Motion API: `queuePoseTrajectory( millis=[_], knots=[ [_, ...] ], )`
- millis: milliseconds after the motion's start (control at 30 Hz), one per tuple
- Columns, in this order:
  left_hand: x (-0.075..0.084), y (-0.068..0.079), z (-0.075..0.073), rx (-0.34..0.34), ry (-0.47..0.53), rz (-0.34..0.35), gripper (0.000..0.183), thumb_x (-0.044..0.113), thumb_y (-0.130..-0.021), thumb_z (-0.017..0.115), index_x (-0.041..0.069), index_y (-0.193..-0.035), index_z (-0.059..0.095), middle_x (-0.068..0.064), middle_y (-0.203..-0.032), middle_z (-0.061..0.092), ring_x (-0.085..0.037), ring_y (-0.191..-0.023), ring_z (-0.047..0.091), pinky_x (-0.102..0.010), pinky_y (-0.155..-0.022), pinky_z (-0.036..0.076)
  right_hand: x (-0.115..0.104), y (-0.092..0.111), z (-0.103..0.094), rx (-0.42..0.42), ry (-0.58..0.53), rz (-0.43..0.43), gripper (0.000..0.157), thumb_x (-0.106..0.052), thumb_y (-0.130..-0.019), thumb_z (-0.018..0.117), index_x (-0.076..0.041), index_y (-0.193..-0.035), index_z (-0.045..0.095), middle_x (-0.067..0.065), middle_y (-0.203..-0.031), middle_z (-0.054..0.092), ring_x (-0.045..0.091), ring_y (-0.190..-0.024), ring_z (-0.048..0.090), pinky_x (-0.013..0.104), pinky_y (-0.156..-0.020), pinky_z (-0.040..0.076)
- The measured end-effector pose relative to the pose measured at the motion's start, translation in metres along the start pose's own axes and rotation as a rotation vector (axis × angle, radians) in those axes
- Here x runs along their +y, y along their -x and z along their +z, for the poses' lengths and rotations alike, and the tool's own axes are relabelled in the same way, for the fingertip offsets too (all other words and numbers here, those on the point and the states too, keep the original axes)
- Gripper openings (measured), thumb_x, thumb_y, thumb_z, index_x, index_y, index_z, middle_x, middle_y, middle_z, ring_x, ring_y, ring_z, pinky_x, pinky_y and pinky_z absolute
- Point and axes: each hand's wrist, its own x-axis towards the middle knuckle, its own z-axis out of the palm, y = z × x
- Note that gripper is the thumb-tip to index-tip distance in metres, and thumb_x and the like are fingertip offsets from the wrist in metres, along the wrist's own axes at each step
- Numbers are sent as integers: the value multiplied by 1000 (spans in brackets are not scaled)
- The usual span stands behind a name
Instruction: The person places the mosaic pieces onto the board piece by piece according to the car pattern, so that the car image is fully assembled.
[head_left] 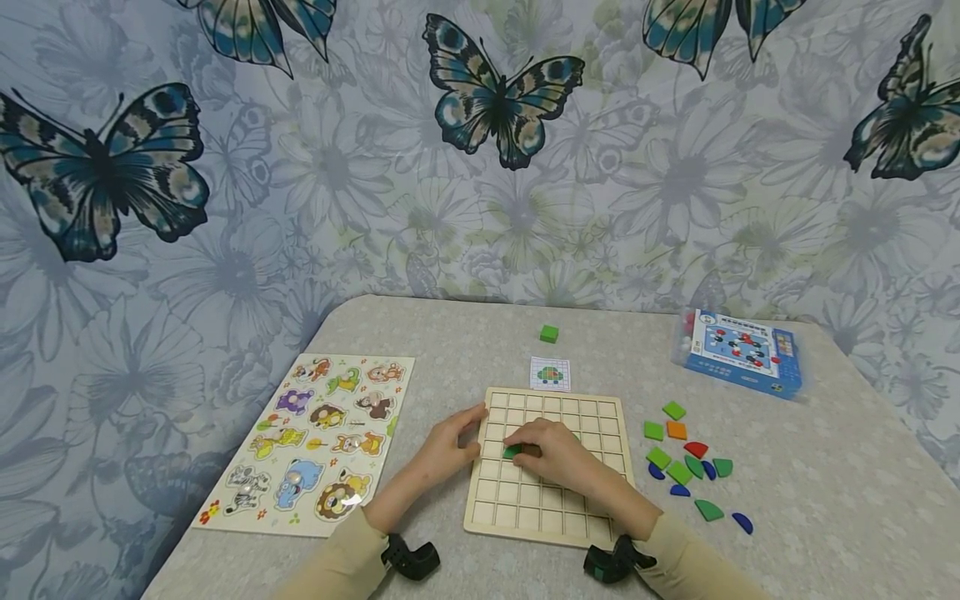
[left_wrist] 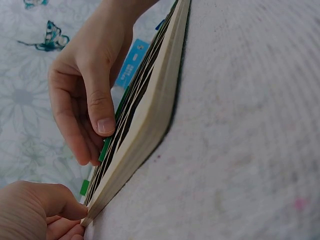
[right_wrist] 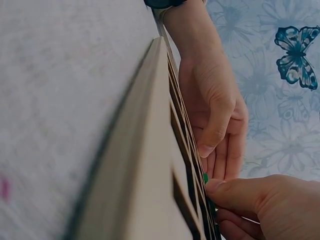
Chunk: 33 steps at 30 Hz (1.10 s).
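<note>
A light wooden grid board [head_left: 551, 517] lies flat on the table between both hands. My right hand [head_left: 558, 454] reaches over its left half and pinches a small green tile [head_left: 512, 452] between thumb and fingers, low over the squares. Part of that tile is covered by the fingertips, so its shape is hidden. At the board's upper left edge, my left hand [head_left: 444, 450] touches the frame with thumb and fingertips, as the left wrist view also shows with the hand [left_wrist: 37, 207] at the far corner.
Loose green, orange, red and blue tiles [head_left: 680, 472] lie right of the board. Behind it are a pattern card [head_left: 550, 373] and a green block [head_left: 549, 333]. An animal puzzle board [head_left: 300, 446] lies left; a blue box [head_left: 742, 354] stands back right.
</note>
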Motion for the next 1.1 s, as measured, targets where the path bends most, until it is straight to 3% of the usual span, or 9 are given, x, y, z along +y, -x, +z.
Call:
queuePoseTrajectory(
  millis=[767, 967, 1100],
  knots=[
    [1, 0, 0, -3, 3, 6, 60, -6, -84, 57, -7, -140, 38, -20, -136, 47, -32, -124, 46, -40, -101, 41, -1, -1, 1, 48, -54, -4, 22, -5, -82, 71, -6, -105, 72, 3, -99, 68, 13, -87, 62, 22, -70, 53],
    [0, -1, 0, -4, 6, -1, 60, -5, -83, 57, -6, -140, 38, -20, -136, 47, -31, -124, 46, -40, -102, 40, -8, -1, -10, 60, -159, 53, 25, -10, -85, 70, -5, -109, 70, 3, -104, 68, 19, -92, 63, 30, -76, 55],
    [-1, -1, 0, -3, 1, -6, 60, -5, -83, 57, -6, -140, 38, -19, -137, 47, -31, -125, 45, -39, -102, 40, -10, 2, -28, 77, -203, 95, 29, -16, -86, 69, -6, -113, 69, 2, -109, 68, 24, -96, 63, 37, -82, 54]
  ],
)
